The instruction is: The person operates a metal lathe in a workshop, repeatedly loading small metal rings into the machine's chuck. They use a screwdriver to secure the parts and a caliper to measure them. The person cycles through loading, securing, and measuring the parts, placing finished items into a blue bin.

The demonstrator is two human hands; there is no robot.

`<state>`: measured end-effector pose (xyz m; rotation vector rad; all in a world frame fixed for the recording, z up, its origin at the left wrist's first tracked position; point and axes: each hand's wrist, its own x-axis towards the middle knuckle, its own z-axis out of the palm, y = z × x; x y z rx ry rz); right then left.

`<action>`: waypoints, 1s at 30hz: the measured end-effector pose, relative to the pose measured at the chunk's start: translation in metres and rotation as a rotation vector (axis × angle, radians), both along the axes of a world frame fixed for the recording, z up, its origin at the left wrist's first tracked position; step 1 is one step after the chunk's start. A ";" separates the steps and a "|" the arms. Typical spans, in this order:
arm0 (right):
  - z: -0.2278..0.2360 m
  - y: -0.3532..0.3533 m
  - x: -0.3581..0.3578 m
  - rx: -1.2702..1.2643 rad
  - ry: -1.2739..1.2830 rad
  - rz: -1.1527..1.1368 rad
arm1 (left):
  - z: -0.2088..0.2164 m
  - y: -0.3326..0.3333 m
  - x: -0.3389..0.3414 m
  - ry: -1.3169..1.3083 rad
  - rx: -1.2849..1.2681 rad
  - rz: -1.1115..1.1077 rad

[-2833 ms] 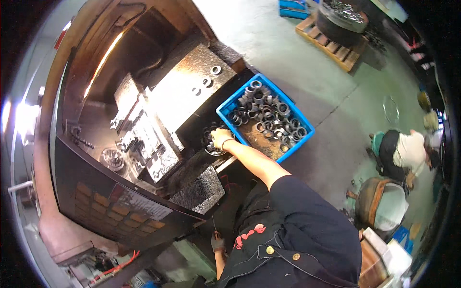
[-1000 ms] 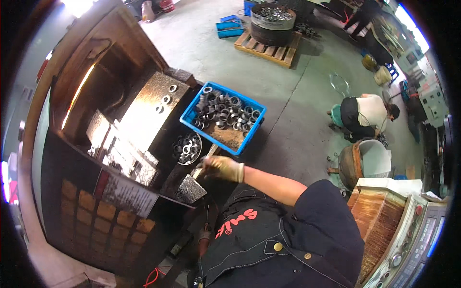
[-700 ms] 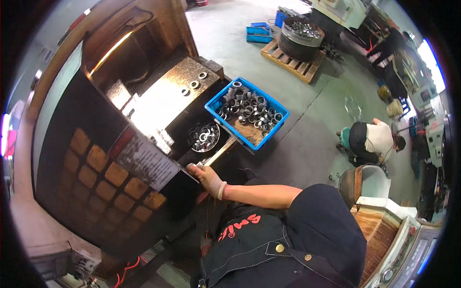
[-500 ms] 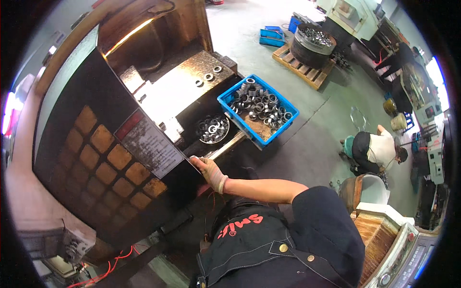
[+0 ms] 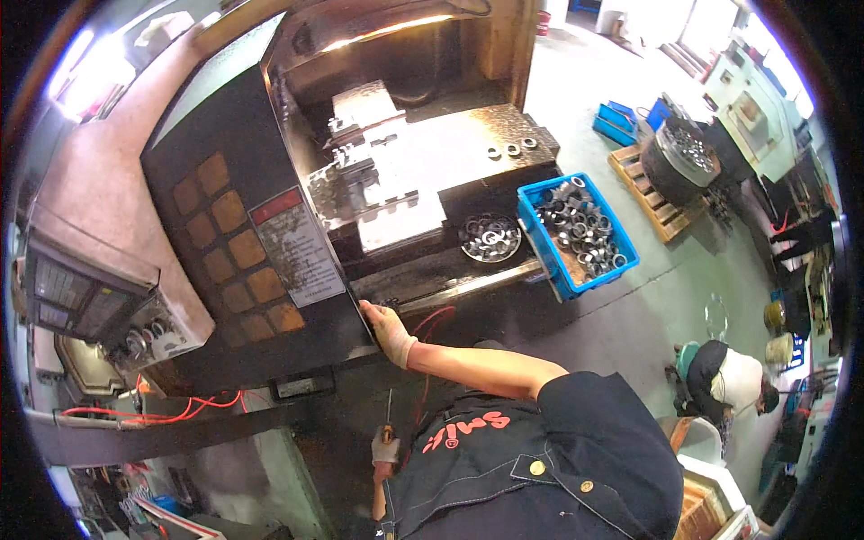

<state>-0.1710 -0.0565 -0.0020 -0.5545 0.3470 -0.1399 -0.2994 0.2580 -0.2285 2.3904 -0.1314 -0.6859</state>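
Note:
My right hand (image 5: 387,334), in a pale glove, is closed round the front edge of the dark sliding door (image 5: 209,297) of a machine tool. The door has a grid of brown squares and a red-topped label sheet. Low beside my apron, my gloved left hand (image 5: 384,448) grips a screwdriver (image 5: 389,416) with an orange-brown handle and thin shaft pointing up. Past the door edge, the bright metal tool slide (image 5: 396,220) shows inside the machine. A round dish of metal rings (image 5: 490,238) sits on its front ledge.
A blue crate (image 5: 621,277) of metal rings stands right of the machine, and several rings (image 5: 513,149) lie on its flat top. A control panel (image 5: 85,292) juts out at left, above red hoses (image 5: 180,414). At right, a person (image 5: 733,378) bends down.
The door has slid left with my right hand on it, uncovering more of the machine's inside. My left hand with the screwdriver has come into view. The whole view has turned left.

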 end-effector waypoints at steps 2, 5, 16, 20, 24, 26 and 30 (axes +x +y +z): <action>0.002 0.018 0.014 -0.012 0.039 -0.002 | 0.037 -0.022 -0.010 -0.059 -0.083 0.033; -0.002 0.046 0.032 -0.070 0.081 0.090 | 0.060 -0.034 -0.013 -0.022 -0.360 0.188; 0.028 -0.132 0.019 -0.648 0.049 -0.106 | 0.148 -0.202 0.136 -0.169 -0.407 -0.002; -0.013 -0.197 -0.007 -0.648 0.138 -0.203 | 0.164 -0.272 0.251 -0.271 -0.547 0.138; -0.037 -0.202 -0.014 -0.444 0.249 -0.283 | 0.218 -0.334 0.366 -0.373 -0.444 0.091; -0.043 -0.195 -0.010 -0.341 0.271 -0.240 | 0.250 -0.368 0.413 -0.277 -0.086 0.078; -0.051 -0.181 0.010 -0.337 0.221 -0.143 | 0.260 -0.403 0.479 -0.302 0.201 -0.023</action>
